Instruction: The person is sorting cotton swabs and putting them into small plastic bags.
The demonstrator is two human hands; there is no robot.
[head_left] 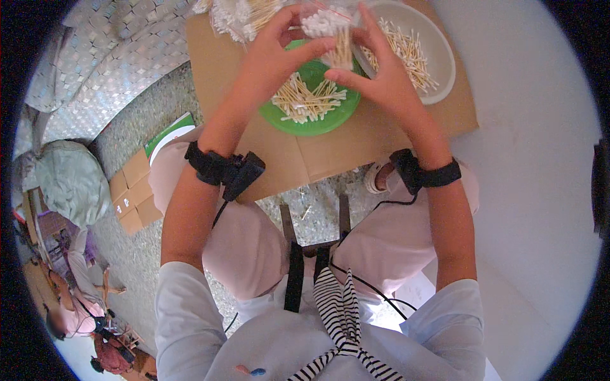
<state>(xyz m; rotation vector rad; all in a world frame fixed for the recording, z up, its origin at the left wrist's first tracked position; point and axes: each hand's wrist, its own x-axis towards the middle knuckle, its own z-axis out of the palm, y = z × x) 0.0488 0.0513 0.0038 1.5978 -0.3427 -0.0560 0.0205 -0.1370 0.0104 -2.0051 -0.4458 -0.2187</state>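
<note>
A bunch of cotton swabs [341, 51] with white tips and pale sticks hangs between my hands, in what looks like a clear bag [325, 22] with a red line along its top. My left hand [279, 54] grips it from the left, fingers curled behind and thumb in front. From the right, my right hand [384, 73] holds its other side between thumb and fingers. Right below the bunch lies a green bowl [311, 129] with loose swabs [308, 100] in it. Beside my right hand stands a white bowl [448, 73] holding more swabs [410, 54].
Filled clear bags of swabs [238, 16] lie at the far left of the cardboard surface [273, 165]. Cartons [136, 184] and a pale sack [73, 181] are on the floor at left. A white wall [527, 159] rises at right. Other people [79, 317] sit at lower left.
</note>
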